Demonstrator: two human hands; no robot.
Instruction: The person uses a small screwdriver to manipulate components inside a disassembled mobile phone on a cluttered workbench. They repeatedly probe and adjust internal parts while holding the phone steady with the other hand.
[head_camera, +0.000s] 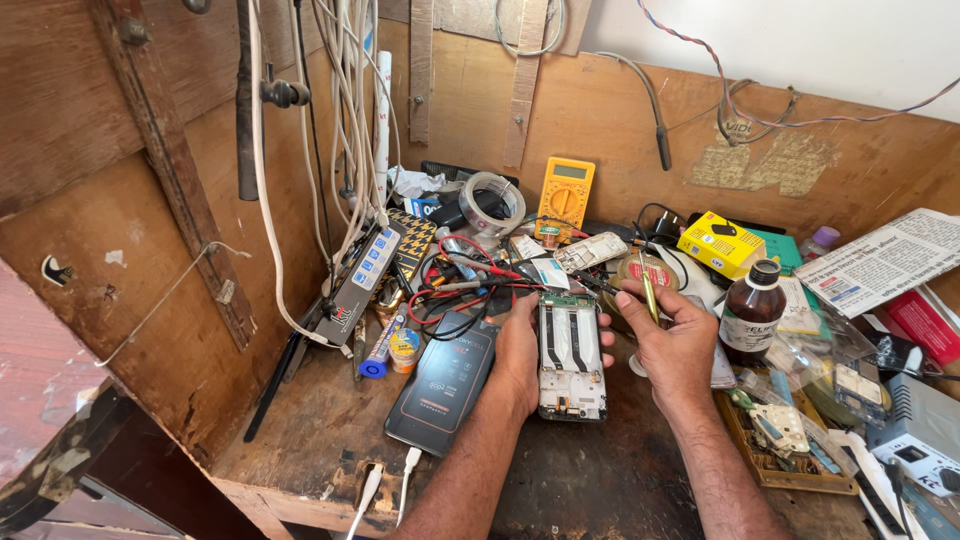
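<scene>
You are at a worn wooden surface (310, 440), scuffed and dusty, boxed in by plywood walls (620, 120) at the back and left; above the back panel the room wall is plain white. White cables (345, 110) hang down the left corner, and a twisted red and blue wire runs across the top right.

Containers: a brown glass bottle (752, 312) with a dark cap stands upright just right of your right hand (its contents cannot be made out through the glass). A small yellow box (720, 243) lies behind it, and a shallow wooden tray (775, 455) at the right edge holds small loose parts and bits of plastic. A roll of clear tape (492, 203) and a yellow multimeter (565, 192) lean toward the back wall.

Your left hand (520, 355) is wrapped around the left edge of an opened phone (572, 360), its inner side facing up, resting near the middle of the surface. Its long axis runs away from you, with the circuit-board end pointing toward the back wall and the other end toward your body. Your right hand (680, 345) pinches a thin yellowish tool (648, 292), held nearly upright just beside the phone's upper right corner. A second dark phone (445, 382) lies screen up to the left, slightly tilted.
</scene>
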